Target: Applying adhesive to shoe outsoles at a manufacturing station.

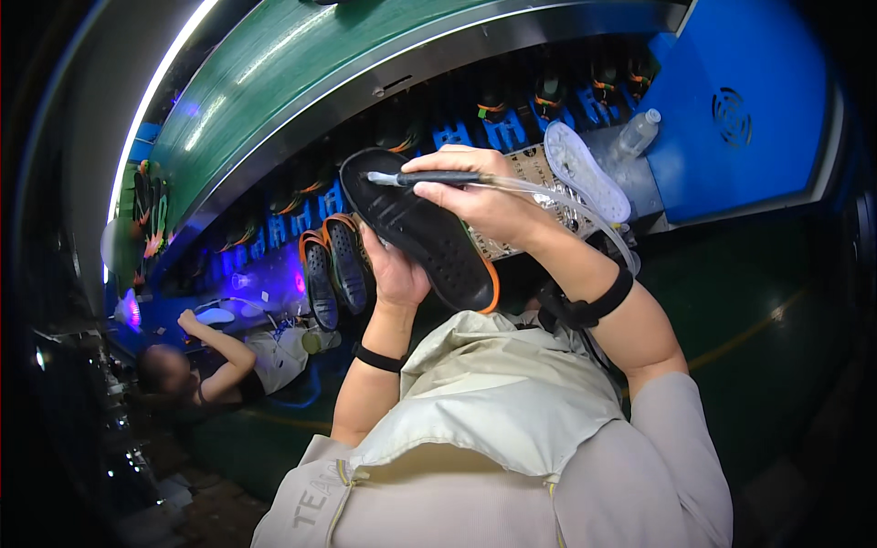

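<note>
My left hand (395, 272) grips a black shoe sole (429, 239) from below, by its left side. The sole is tilted, its inner face up, with rows of small holes and an orange edge at the heel end near my apron. In my right hand (489, 196) is a dark-handled brush (440, 178), held like a pen. Its pale tip touches or nearly touches the upper end of the sole. A clear tube (559, 194) runs from the brush's rear end past my right forearm.
Two black soles with orange edges (318, 285) lie to the left. At right are a white sole (585, 169), a clear bottle (639, 132) and a blue machine housing (731, 110). Shoes on blue holders (504, 130) line up under a green conveyor (274, 68). Another person (219, 361) works at far left.
</note>
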A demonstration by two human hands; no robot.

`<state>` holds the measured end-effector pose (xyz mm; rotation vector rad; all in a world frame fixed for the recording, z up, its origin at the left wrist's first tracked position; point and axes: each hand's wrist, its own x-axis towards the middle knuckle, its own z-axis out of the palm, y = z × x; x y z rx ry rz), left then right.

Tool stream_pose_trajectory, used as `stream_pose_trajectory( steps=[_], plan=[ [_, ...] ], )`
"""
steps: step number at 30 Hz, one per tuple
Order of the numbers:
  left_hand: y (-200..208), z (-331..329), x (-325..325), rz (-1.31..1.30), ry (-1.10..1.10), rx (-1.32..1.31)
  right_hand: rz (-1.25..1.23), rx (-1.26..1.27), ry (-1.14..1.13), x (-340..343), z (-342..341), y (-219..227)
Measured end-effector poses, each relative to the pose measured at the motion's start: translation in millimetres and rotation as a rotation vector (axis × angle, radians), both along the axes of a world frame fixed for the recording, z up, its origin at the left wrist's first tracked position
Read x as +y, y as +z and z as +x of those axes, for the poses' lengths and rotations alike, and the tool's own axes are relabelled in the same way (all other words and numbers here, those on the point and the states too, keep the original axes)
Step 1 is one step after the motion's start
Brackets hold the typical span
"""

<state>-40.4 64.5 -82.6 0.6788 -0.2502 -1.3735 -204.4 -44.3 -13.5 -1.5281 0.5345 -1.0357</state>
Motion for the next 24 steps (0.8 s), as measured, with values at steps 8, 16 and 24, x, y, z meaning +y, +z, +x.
stream_pose_trajectory(
  steps=[8, 16, 24],
  plan=[
    [25.7, 21.9, -6.3, -0.117, 0.158, -0.099, -0.147, 0.098, 0.058, 23.2, 2.3, 6.6],
    [54.3, 43.7, -28.5, -0.326, -0.006, -0.023, -0.319, 0.135, 0.066, 28.2, -1.9, 24.8],
    [75.6, 62.2, -48.0, -0.414, -0.025, -0.036, -0.281, 0.265, 0.237, 21.7, -12.3, 50.4]
  ],
)
